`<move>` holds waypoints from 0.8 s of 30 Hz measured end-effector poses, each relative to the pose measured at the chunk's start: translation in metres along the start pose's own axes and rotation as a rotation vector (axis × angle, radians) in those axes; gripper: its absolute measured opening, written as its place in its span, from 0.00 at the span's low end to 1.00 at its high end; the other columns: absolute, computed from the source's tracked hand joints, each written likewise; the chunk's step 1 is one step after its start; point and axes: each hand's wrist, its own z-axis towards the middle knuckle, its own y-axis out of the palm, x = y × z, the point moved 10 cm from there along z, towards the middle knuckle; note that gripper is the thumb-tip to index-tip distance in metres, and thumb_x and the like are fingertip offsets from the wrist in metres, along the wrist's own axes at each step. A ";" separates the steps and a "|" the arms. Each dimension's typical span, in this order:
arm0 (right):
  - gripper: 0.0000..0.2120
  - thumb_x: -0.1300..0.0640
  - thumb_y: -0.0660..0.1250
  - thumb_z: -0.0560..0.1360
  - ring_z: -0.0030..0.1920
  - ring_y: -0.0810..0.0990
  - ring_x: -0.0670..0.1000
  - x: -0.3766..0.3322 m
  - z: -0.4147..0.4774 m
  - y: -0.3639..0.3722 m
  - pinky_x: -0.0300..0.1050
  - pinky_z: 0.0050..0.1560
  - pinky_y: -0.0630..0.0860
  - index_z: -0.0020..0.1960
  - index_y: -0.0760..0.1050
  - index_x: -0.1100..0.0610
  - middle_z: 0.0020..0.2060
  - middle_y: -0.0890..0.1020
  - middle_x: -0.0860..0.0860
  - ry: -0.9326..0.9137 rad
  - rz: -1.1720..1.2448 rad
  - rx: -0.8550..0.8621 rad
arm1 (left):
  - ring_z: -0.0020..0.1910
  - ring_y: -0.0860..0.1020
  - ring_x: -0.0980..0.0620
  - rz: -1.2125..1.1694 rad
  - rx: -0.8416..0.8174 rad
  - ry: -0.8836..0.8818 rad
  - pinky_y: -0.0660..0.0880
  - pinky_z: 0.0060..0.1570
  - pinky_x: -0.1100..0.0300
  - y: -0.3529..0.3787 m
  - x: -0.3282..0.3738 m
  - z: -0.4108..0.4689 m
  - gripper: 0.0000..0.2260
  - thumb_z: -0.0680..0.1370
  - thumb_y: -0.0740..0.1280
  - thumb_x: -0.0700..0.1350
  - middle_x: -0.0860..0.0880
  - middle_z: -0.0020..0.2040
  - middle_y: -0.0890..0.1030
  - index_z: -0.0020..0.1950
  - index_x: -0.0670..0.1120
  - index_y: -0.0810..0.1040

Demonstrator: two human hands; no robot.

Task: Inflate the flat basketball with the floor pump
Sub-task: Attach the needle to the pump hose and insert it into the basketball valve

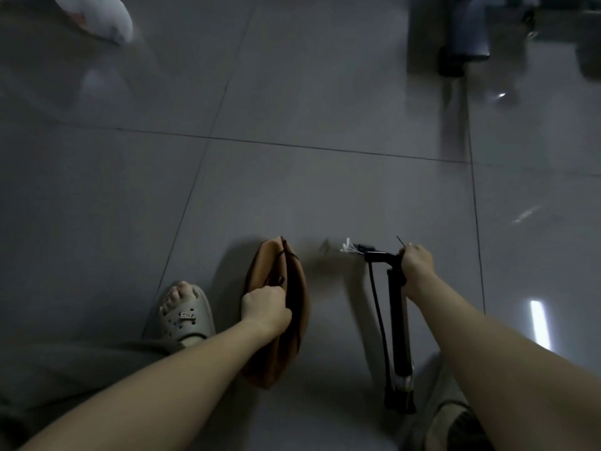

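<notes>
Low in the frame's centre, the left hand (265, 304) is clenched on the upper edge of the flat basketball (279, 307), a brown, folded shape standing on edge on the grey tiled floor (292, 174). Right of it, the right hand (418, 262) is closed around the T-handle of the black floor pump (398, 327), which stands upright with its thin hose (379, 307) hanging alongside. Small white pieces (348, 249) show at the handle's left end. Lower left, a grey slipper (187, 315) carries a small script logo, too blurred to read.
</notes>
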 end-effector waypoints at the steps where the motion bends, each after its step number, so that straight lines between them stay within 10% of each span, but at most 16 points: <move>1: 0.11 0.56 0.56 0.82 0.47 0.78 0.62 0.004 -0.001 -0.001 0.57 0.48 0.76 0.42 0.71 0.58 0.46 0.76 0.62 0.006 -0.013 -0.008 | 0.34 0.76 0.52 -0.070 0.012 -0.036 0.68 0.31 0.59 -0.005 -0.008 -0.001 0.08 0.80 0.64 0.47 0.50 0.38 0.77 0.41 0.49 0.73; 8: 0.10 0.59 0.56 0.84 0.36 0.66 0.54 -0.009 -0.040 0.000 0.55 0.44 0.67 0.52 0.72 0.65 0.40 0.70 0.56 0.001 -0.135 -0.077 | 0.33 0.80 0.51 -0.427 0.144 -0.202 0.75 0.24 0.61 -0.070 -0.053 -0.017 0.08 0.79 0.68 0.47 0.49 0.40 0.79 0.44 0.46 0.74; 19: 0.17 0.51 0.58 0.84 0.34 0.83 0.58 -0.154 -0.214 0.027 0.57 0.42 0.84 0.52 0.73 0.67 0.38 0.80 0.61 -0.382 -0.066 -0.339 | 0.29 0.81 0.52 -0.402 0.335 0.030 0.75 0.25 0.60 -0.206 -0.014 -0.089 0.08 0.78 0.66 0.49 0.48 0.37 0.81 0.42 0.46 0.78; 24: 0.16 0.47 0.66 0.80 0.52 0.83 0.56 -0.178 -0.313 0.023 0.60 0.60 0.78 0.49 0.81 0.60 0.46 0.84 0.53 -0.517 -0.022 -0.638 | 0.31 0.78 0.53 -0.314 0.489 0.173 0.69 0.28 0.64 -0.267 0.007 -0.146 0.11 0.76 0.68 0.49 0.49 0.33 0.79 0.37 0.45 0.76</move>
